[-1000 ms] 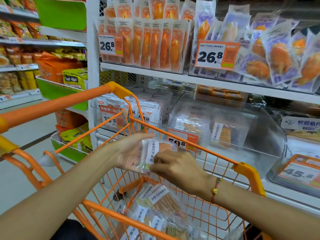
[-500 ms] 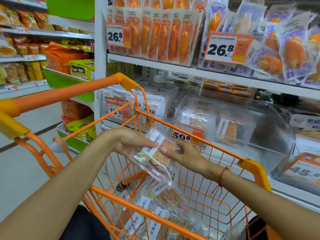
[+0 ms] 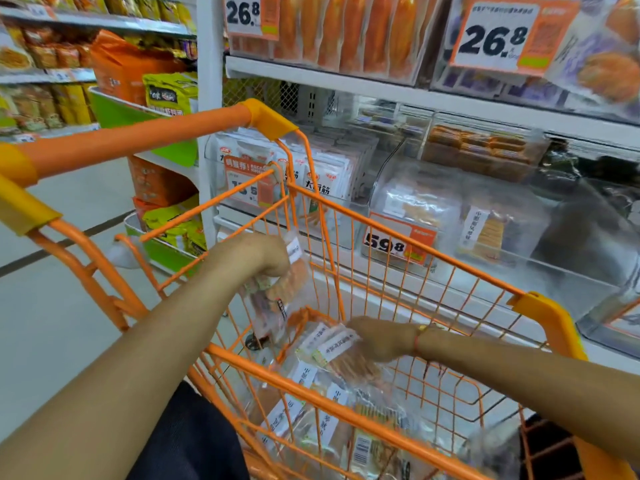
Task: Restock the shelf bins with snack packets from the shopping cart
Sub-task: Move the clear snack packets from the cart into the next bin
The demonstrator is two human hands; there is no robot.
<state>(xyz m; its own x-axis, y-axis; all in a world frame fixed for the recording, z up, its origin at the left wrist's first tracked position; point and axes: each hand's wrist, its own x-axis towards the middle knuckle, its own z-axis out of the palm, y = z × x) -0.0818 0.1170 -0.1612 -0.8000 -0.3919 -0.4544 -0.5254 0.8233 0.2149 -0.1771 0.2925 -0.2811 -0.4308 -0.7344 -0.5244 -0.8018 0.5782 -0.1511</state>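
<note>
Evidently kept one clear snack packet [image 3: 277,292] gripped in the left hand [image 3: 258,254] above the shopping cart [image 3: 550,308], freeing the right hand [image 3: 381,337] to close on another packet [image 3: 341,351] from the pile, ready for the clear shelf bin [image 3: 491,216] beyond.

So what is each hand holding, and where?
The left hand holds clear snack packets by their top end; they hang down. The right hand grips another packet in the cart at its right end.
</note>
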